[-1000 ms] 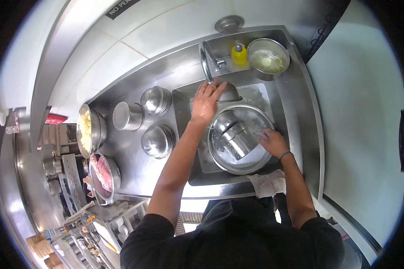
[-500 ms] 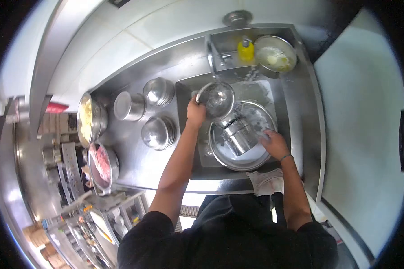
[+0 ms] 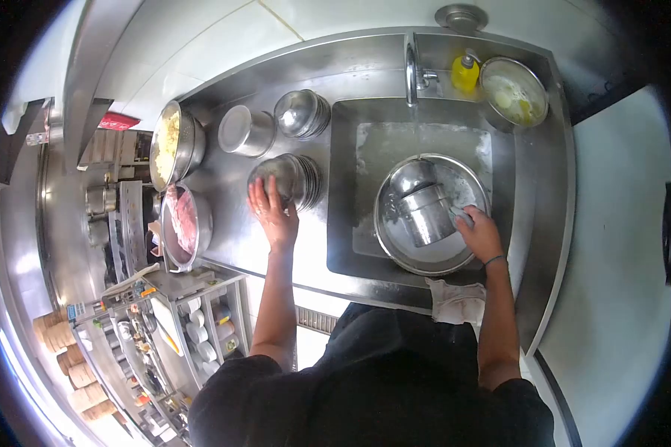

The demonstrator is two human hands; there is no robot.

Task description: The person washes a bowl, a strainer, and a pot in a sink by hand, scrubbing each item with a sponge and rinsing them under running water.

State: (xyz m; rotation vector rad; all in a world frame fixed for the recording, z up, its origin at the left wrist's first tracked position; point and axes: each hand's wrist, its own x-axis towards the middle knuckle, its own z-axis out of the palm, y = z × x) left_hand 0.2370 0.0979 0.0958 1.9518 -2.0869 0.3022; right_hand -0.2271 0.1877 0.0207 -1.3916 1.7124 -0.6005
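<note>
My left hand [image 3: 274,216] rests with spread fingers on the top bowl of a stack of upturned metal bowls [image 3: 300,181] on the steel counter. Over the sink, my right hand [image 3: 481,235] is closed on a pale grey scrubbing pad [image 3: 461,214]. Beside that hand, a metal pot [image 3: 427,217] lies tilted in a wide metal basin [image 3: 395,262], and a metal bowl [image 3: 412,177] is next to it. The basin holds cloudy water and stands in the sink [image 3: 343,223]. A thin stream falls from the faucet [image 3: 411,71].
Another stack of metal bowls [image 3: 300,113] and a metal container [image 3: 244,130] stand farther back. On the left are a bowl of yellow food [image 3: 191,149] and one of pink meat [image 3: 203,235]. A yellow soap bottle [image 3: 465,73], a soapy bowl [image 3: 542,89] and a cloth [image 3: 456,302] surround the sink.
My left hand has moved left from under the faucet to the bowl stack, and the bowl it held is now on it. My right hand stays by the pot. The view has shifted.
</note>
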